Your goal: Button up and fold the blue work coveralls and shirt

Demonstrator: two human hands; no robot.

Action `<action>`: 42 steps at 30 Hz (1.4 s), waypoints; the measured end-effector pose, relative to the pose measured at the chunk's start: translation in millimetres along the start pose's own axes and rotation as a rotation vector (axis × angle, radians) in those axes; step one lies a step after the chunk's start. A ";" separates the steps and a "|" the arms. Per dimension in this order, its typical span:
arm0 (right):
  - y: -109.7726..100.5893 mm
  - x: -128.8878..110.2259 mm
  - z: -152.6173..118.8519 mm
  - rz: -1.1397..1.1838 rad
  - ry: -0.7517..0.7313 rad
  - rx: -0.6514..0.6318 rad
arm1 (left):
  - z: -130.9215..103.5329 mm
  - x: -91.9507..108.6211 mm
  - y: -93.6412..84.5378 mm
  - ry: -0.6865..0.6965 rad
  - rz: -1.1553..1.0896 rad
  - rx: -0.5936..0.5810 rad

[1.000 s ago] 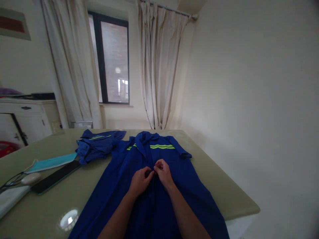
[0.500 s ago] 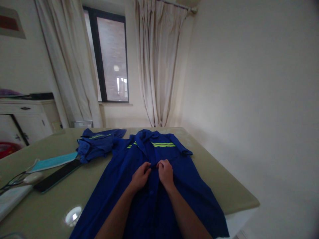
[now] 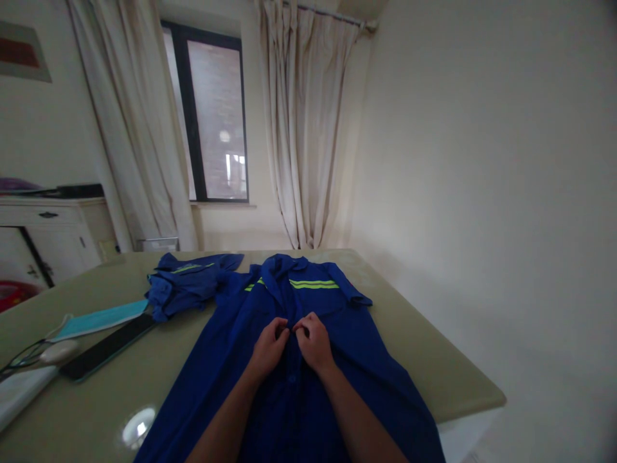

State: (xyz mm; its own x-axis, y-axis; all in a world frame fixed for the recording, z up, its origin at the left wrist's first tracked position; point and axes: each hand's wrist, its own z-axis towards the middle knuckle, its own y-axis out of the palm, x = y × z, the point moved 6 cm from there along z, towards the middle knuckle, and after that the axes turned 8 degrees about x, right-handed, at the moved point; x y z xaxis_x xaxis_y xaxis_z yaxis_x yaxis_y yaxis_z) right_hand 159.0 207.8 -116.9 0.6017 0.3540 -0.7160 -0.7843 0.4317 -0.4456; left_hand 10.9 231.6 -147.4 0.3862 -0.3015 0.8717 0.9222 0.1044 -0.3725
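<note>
A dark blue work shirt [image 3: 366, 373] with yellow-green stripes across the chest lies spread on the table, collar at the far end. My left hand [image 3: 270, 344] pinches its front placket from the left, thumb and forefinger closed. Close beside it, my right hand [image 3: 314, 341] pinches the placket from the right, the fingertips of both hands nearly meeting. Whether a button sits between the fingers is too small to tell. Below the hands, a button [image 3: 292, 379] shows on the placket. The collar lies open above them.
A crumpled blue garment [image 3: 180, 289] with a similar stripe lies left of the shirt. Nearer are a light blue face mask [image 3: 103, 319], a black phone [image 3: 108, 347], a pale mouse [image 3: 58, 351] and glasses [image 3: 26, 357]. The greenish table [image 3: 434, 366] has its right edge beside a wall.
My right hand has moved left toward my left hand, bringing the fingertips closer together at the placket. The view has tilted slightly.
</note>
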 end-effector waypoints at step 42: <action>4.1 0.1 -1.0 0.152 -0.012 -0.031 | -7.3 12.6 0.2 0.200 0.349 -0.022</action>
State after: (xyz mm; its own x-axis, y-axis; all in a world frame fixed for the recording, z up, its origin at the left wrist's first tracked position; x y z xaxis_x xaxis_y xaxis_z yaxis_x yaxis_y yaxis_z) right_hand 155.7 208.8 -119.3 0.4772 0.4231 -0.7703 -0.8707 0.3464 -0.3491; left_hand 15.9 220.9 -138.8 0.6620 -0.4307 0.6134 0.7351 0.2131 -0.6436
